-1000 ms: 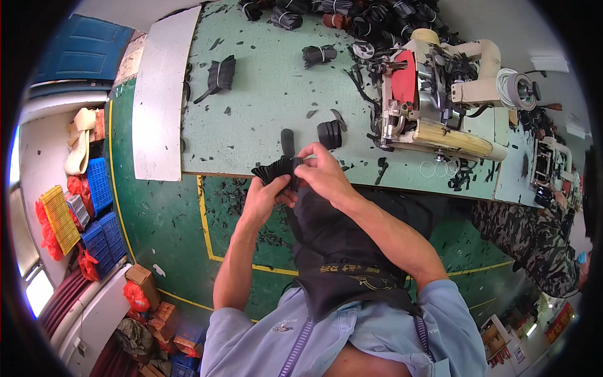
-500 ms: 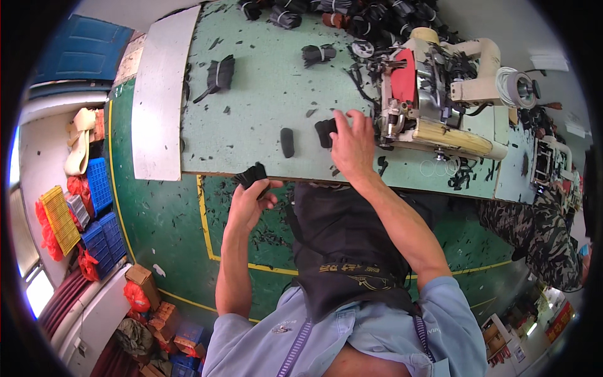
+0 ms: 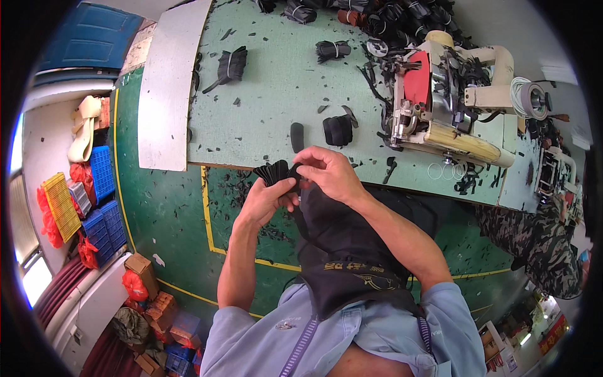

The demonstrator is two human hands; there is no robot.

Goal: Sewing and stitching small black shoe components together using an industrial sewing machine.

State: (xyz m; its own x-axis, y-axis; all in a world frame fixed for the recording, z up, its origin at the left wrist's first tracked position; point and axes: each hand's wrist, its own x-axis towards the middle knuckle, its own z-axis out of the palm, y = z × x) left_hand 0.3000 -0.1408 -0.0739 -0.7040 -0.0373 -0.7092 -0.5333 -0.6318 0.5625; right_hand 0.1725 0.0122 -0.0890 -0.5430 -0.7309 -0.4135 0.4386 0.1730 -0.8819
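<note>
My left hand (image 3: 267, 202) grips a fanned stack of thin black strips (image 3: 270, 173), just off the table's near edge. Beside it, my right hand (image 3: 330, 174) pinches a dark strip (image 3: 293, 171) at the right end of that stack; its fingertips partly hide the strip. On the green table (image 3: 257, 125) ahead of my hands lies one flat, rounded black piece (image 3: 297, 137). A rolled black bundle (image 3: 338, 130) lies to the right of it, and small dark scraps are strewn around both.
A sewing-type machine (image 3: 433, 107) with a red plate stands on the table's right. Tied dark bundles (image 3: 231, 64) lie farther back, with a heap (image 3: 414, 19) at the far edge. At far right a person in camouflage clothing (image 3: 534, 245) sits by another machine.
My right hand has left the rolled black bundle, which stays on the table, and come left and nearer to the stack. My left hand has shifted slightly right with its strips.
</note>
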